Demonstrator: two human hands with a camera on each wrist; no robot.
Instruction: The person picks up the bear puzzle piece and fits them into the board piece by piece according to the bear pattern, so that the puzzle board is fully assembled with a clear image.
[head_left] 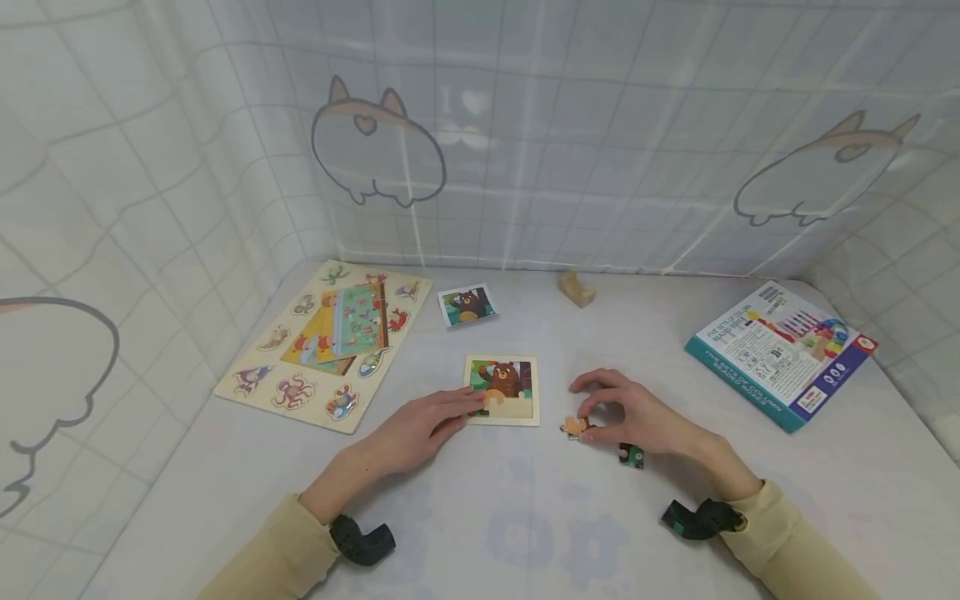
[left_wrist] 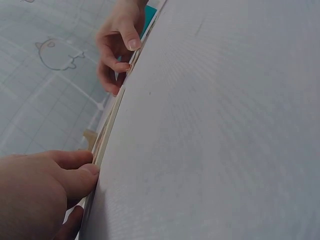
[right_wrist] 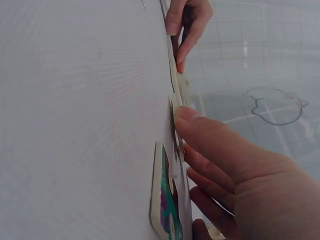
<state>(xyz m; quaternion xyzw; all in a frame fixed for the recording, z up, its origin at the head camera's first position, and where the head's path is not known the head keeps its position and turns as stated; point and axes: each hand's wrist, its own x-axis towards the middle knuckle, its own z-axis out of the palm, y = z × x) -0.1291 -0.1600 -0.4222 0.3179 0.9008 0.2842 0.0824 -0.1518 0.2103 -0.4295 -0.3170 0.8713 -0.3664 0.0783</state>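
Note:
A small wooden puzzle board [head_left: 528,411] with a brown bear picture lies flat, its lower right part bare wood. My left hand [head_left: 412,432] rests on the board's left edge with fairly straight fingers. To the right of the board, my right hand [head_left: 641,417] pinches an orange-and-brown puzzle piece [head_left: 574,427] between thumb and index finger, low at the table. The other right fingers arch above it. A second puzzle piece [head_left: 632,456], dark with green, lies partly under the right hand; its thick edge shows close up in the right wrist view [right_wrist: 159,192].
Behind the board lie a bear picture card [head_left: 467,306] and a small tan tape dispenser-like object [head_left: 576,289]. At left is a large sea-animal board [head_left: 247,387] with two picture puzzles [head_left: 360,321] stacked on it. A teal-and-purple box [head_left: 780,354] lies at right.

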